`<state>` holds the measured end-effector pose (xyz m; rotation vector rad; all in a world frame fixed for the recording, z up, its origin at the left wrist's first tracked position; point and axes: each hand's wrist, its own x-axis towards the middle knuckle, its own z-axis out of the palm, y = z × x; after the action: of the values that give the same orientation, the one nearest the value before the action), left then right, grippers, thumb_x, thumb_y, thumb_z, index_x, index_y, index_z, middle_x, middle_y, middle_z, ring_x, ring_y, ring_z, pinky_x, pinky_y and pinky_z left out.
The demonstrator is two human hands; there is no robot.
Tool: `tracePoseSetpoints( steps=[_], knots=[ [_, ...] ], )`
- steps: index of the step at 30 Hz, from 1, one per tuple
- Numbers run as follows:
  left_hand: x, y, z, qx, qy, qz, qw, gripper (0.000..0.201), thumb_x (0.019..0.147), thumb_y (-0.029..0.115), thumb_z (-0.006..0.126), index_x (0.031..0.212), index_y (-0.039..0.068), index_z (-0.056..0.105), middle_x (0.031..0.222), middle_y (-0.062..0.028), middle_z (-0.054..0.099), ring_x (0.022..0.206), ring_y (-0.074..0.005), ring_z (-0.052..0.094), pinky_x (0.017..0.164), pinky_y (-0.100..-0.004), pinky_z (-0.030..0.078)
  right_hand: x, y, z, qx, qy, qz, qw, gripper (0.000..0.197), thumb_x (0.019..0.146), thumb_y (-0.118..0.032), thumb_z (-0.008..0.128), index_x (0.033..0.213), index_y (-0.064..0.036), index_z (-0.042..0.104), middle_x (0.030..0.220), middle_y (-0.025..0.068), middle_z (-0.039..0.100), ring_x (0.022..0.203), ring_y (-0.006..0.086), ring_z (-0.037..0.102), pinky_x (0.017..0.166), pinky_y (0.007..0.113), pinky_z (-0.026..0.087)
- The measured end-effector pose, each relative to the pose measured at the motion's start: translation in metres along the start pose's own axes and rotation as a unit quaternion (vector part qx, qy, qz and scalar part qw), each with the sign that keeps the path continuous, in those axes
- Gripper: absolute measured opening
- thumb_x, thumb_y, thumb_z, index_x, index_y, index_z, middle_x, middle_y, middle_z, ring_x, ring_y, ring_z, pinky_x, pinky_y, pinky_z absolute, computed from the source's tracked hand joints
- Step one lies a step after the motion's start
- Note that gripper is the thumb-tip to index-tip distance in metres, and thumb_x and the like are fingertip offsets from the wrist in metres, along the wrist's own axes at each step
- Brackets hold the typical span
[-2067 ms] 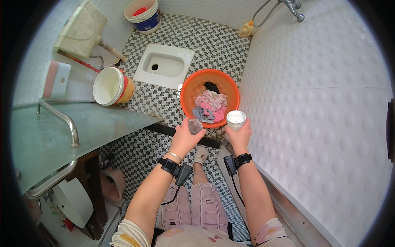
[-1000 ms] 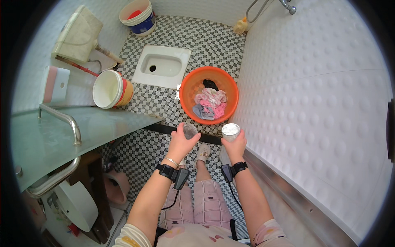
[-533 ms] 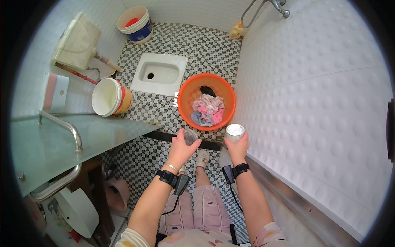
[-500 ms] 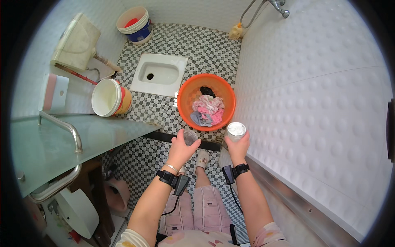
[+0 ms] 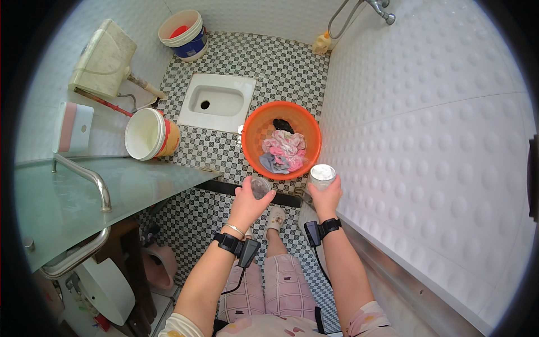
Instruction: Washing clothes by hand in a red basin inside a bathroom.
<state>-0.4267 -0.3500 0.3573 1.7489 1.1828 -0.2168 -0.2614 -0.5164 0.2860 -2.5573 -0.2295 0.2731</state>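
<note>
A clear round lid (image 5: pixel 260 189) is gripped in my left hand (image 5: pixel 247 203), fingers curled round its rim. My right hand (image 5: pixel 327 197) is wrapped round a clear jar (image 5: pixel 323 176) with white powder inside, its mouth tipped toward the basin. Just beyond both hands, an orange basin (image 5: pixel 251 160) stands on the tiled floor. Crumpled clothes (image 5: pixel 284 142) in pink, white and grey lie in it, along with a black piece of cloth (image 5: pixel 283 125). Over the pink cloth nearest the jar there is a faint whitish blur.
Left of the basin is a squat toilet (image 5: pixel 191 115). A white-and-yellow bucket (image 5: pixel 163 135) stands near it, and stacked buckets (image 5: pixel 193 48) fill the far corner. A glass door (image 5: pixel 129 185) juts in from the left. Yellow bottle (image 5: pixel 321 44) sits by the right wall (image 5: pixel 426 112).
The jar in my right hand has tilted slightly and its white powder has shifted. A whitish blur now shows over the pink cloth. My left hand has hardly moved.
</note>
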Motion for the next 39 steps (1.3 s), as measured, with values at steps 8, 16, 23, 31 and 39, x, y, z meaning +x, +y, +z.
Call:
tracePoseSetpoints(
  steps=[8, 16, 23, 31, 39],
  knots=[
    [0.001, 0.003, 0.002, -0.001, 0.009, -0.002, 1.000, 0.089, 0.076, 0.049, 0.070, 0.140, 0.001, 0.032, 0.120, -0.0326, 0.047, 0.108, -0.0435, 0.054, 0.093, -0.0418, 0.046, 0.037, -0.032, 0.000, 0.084, 0.002, -0.104, 0.991, 0.078, 0.061, -0.024, 0.083, 0.125, 0.0000, 0.044, 0.113, 0.0206, 0.058, 0.106, 0.0405, 0.052, 0.091, 0.047, 0.042],
    [-0.001, -0.001, -0.001, -0.007, 0.023, -0.002, 1.000, 0.088, 0.076, 0.049, 0.070, 0.140, 0.002, 0.032, 0.119, -0.0324, 0.047, 0.107, -0.0427, 0.054, 0.092, -0.0422, 0.046, 0.044, -0.049, 0.002, 0.091, 0.005, -0.147, 0.985, 0.076, 0.062, -0.025, 0.082, 0.124, -0.0003, 0.045, 0.114, 0.0200, 0.058, 0.105, 0.0405, 0.052, 0.091, 0.047, 0.041],
    [-0.001, -0.007, -0.003, -0.022, 0.035, 0.003, 0.999, 0.086, 0.077, 0.047, 0.071, 0.140, 0.002, 0.032, 0.120, -0.0315, 0.046, 0.108, -0.0415, 0.054, 0.093, -0.0420, 0.045, 0.062, -0.064, 0.007, 0.108, -0.017, -0.127, 0.986, 0.076, 0.062, -0.022, 0.082, 0.124, 0.0000, 0.044, 0.115, 0.0206, 0.057, 0.110, 0.0405, 0.051, 0.094, 0.047, 0.040],
    [-0.006, -0.008, -0.012, -0.023, 0.047, 0.019, 0.998, 0.088, 0.078, 0.047, 0.070, 0.143, 0.003, 0.030, 0.122, -0.0295, 0.047, 0.112, -0.0399, 0.052, 0.096, -0.0418, 0.044, 0.016, -0.052, 0.008, 0.198, -0.010, -0.122, 0.973, 0.072, 0.060, -0.018, 0.084, 0.119, 0.0008, 0.048, 0.109, 0.0179, 0.062, 0.102, 0.0325, 0.061, 0.089, 0.041, 0.047],
    [-0.020, -0.004, -0.022, -0.052, -0.007, 0.169, 0.984, 0.083, 0.074, 0.036, 0.076, 0.139, 0.007, 0.036, 0.124, -0.0241, 0.050, 0.110, -0.0317, 0.056, 0.086, -0.0385, 0.050, -0.063, -0.062, -0.005, 0.260, -0.198, -0.220, 0.919, 0.072, 0.059, -0.013, 0.083, 0.122, -0.0021, 0.049, 0.115, 0.0166, 0.059, 0.106, 0.0338, 0.058, 0.092, 0.041, 0.046]
  ],
)
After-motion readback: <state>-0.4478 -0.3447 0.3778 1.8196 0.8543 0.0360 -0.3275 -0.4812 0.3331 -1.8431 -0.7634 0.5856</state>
